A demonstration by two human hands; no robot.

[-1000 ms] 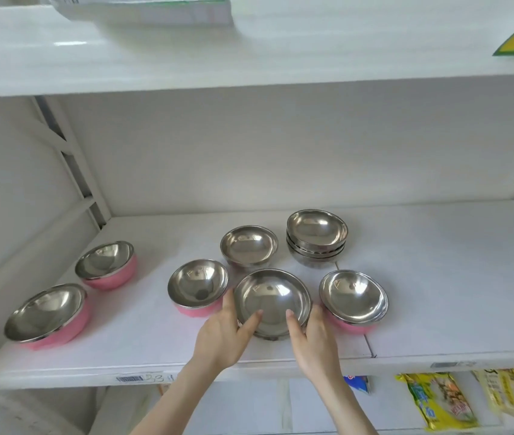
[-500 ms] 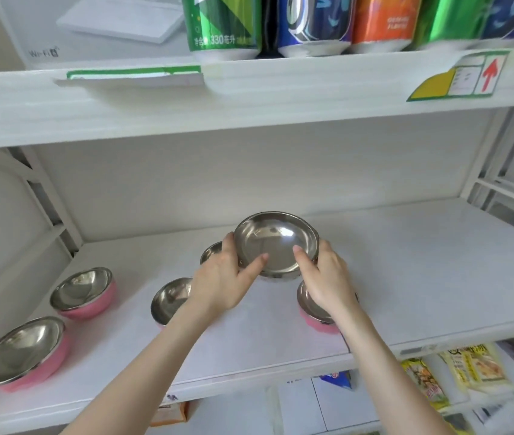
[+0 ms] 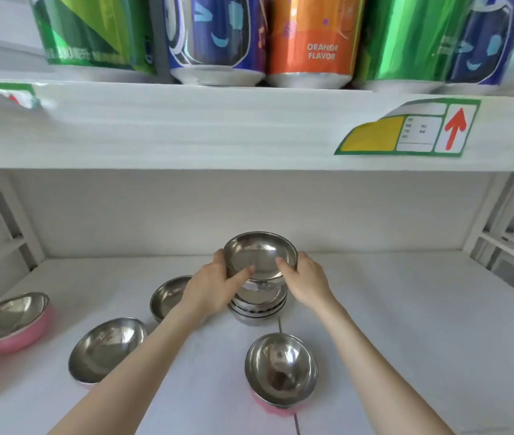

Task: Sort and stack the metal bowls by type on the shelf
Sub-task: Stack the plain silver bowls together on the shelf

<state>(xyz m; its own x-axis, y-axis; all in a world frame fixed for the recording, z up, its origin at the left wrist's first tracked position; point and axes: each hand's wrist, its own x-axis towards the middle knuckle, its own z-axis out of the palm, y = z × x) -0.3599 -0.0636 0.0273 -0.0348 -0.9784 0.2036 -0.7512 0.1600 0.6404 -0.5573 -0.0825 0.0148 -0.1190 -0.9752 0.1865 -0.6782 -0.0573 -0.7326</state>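
Both hands hold a plain steel bowl [image 3: 260, 254] by its rim, my left hand [image 3: 214, 288] on its left side and my right hand [image 3: 307, 282] on its right. The bowl sits right over a stack of plain steel bowls [image 3: 258, 304] at the middle of the white shelf [image 3: 406, 324]; whether it rests on the stack I cannot tell. Another plain steel bowl [image 3: 167, 295] stands left of the stack, partly behind my left hand. Pink-sided bowls stand nearer: one at front centre [image 3: 282, 370], one left of it [image 3: 106, 350], one at the far left [image 3: 9, 320].
The shelf above [image 3: 218, 127] hangs low over the bowls and carries a row of drink cans [image 3: 312, 39] and a price label with a red arrow [image 3: 409, 128]. White frame uprights [image 3: 484, 215] bound the shelf on the right and left.
The steel bowl has been lifted from the shelf's front and carried back over the stack of plain bowls. The view has tilted upward, bringing the cans into sight.
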